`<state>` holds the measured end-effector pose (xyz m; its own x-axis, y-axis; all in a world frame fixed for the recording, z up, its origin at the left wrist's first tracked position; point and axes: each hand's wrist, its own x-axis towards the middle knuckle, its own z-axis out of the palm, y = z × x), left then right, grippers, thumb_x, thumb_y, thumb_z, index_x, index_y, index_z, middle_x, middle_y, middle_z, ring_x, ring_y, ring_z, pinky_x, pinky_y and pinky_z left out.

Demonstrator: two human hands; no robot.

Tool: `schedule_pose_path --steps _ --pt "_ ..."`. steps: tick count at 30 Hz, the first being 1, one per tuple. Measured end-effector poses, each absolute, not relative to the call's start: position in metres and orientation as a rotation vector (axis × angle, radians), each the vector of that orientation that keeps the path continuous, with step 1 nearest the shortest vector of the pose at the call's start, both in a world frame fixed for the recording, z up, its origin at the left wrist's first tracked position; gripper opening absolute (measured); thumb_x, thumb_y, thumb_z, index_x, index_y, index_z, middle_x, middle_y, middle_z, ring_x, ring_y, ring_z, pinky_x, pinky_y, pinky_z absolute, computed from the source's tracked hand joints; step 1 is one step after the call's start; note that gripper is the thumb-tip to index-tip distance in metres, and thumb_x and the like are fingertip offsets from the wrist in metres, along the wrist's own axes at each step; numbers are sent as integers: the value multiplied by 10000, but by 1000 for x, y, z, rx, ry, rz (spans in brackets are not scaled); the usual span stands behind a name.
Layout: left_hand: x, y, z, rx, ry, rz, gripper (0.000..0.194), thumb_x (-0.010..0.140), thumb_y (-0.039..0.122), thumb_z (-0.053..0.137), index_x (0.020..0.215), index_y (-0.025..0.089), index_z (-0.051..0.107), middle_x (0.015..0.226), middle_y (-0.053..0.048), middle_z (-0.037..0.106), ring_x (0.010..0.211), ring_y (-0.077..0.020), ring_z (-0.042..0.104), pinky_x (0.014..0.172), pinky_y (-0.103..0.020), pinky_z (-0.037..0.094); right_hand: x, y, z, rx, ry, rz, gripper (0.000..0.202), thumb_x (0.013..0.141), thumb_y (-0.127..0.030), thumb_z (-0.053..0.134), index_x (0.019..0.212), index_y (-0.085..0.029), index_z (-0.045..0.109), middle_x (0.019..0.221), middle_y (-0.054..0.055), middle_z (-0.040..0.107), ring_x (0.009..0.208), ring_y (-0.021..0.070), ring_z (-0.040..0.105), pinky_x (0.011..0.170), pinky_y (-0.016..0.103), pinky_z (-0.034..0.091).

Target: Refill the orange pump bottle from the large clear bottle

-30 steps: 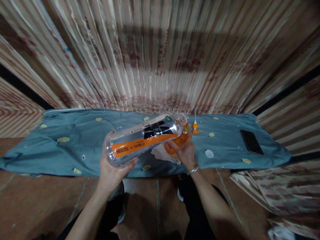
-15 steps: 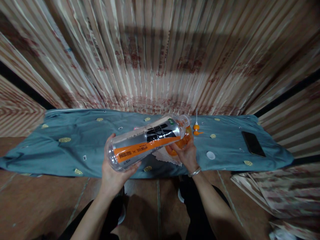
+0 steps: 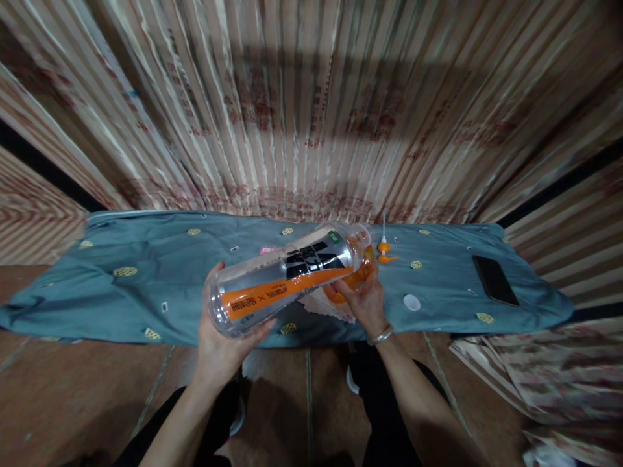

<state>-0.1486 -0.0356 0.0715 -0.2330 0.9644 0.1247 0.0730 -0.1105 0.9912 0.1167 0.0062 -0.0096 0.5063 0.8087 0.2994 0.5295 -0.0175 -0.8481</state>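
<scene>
My left hand [image 3: 226, 344] is wrapped round the base of a large clear plastic bottle [image 3: 287, 275] with a black and orange label. The bottle lies tilted in the air, its uncapped neck up at the right. Under that neck, my right hand [image 3: 366, 295] grips an orange see-through bottle [image 3: 360, 275], partly hidden behind the clear one. Whether liquid passes between them I cannot tell. Just right of the orange bottle, an orange pump top [image 3: 384, 250] with a pale tube lies on the cloth. White paper [image 3: 324, 306] is spread beneath my hands.
A teal cloth [image 3: 146, 292] with yellow prints covers the low surface. On its right side are a white round cap [image 3: 411, 302] and a black phone [image 3: 495, 280]. A small pink item [image 3: 266, 250] shows behind the clear bottle. Striped curtains [image 3: 311, 97] hang at the back and sides.
Both hands keep their holds. The clear bottle's neck has shifted very slightly to the right, and the pink item behind it shows a little more.
</scene>
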Motion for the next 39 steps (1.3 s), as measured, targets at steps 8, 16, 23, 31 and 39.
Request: schedule_pose_path --steps 8,16,23,31,39 --pt "-156 -32 72 1276 1351 1392 1103 524 270 1012 1502 312 505 1211 -58 807 1033 -360 817 962 -586 693 116 7 -16 -1694 -1137 275 743 657 -642 833 1206 -208 585 973 104 778 854 325 756 778 479 616" --pt "-154 -35 68 1287 1390 1429 1131 525 333 1021 1521 323 486 1250 -59 787 1099 -379 799 1011 -589 675 116 6 -14 -1674 -1155 273 745 672 -650 829 1226 -214 589 1024 104 780 926 328 772 825 471 626" --pt "-150 -38 66 1257 1399 1458 1126 543 354 1007 1539 332 481 1233 -52 780 1095 -372 796 1036 -590 659 117 6 -15 -1657 -1155 288 775 681 -613 843 1290 -209 586 1053 128 783 980 380 776 866 559 632" --pt "-148 -38 69 1249 1377 1479 1117 543 342 1003 1531 320 483 1186 -43 790 1028 -346 807 975 -559 693 116 6 -13 -1674 -1140 302 782 671 -624 830 1276 -191 588 1055 136 781 943 380 779 848 559 634" --pt "-150 -38 67 1272 1402 1451 1116 539 359 1011 1525 322 492 1179 -41 793 1027 -354 812 974 -567 692 116 5 -10 -1728 -1134 352 795 658 -627 837 1268 -187 579 1065 158 780 1039 405 759 877 563 625"
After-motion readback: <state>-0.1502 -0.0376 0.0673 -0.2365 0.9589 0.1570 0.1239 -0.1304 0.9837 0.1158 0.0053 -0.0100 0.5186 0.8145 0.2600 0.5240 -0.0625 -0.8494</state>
